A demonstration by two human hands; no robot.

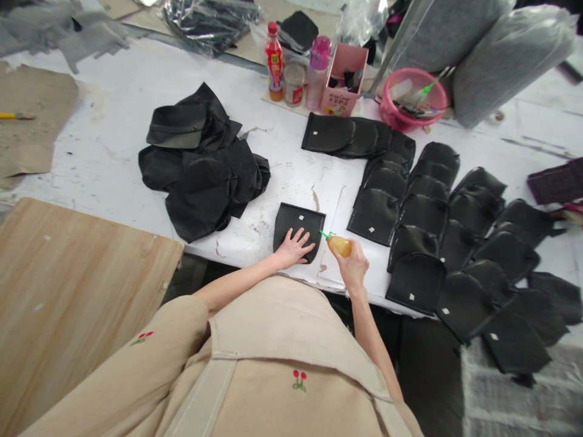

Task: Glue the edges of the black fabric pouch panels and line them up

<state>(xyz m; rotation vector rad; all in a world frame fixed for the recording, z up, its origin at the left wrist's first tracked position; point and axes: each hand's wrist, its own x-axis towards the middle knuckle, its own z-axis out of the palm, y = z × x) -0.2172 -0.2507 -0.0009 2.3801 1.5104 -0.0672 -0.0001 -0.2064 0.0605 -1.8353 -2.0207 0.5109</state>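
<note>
The right grip [354, 265] pinches a rounded amber bottle [339, 246], green nozzle [324, 235] aimed left at a flat black leather-like piece [291, 216] beneath the spread left grip [294, 248].

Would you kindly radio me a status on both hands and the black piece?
Left hand spread flat on black piece. Right hand gripping yellow bottle, green tip at piece's right edge. Black pile to left, not obstructing.

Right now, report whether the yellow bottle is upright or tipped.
Tipped: the right hand holds the bottle, its green nozzle pointing left.
</note>
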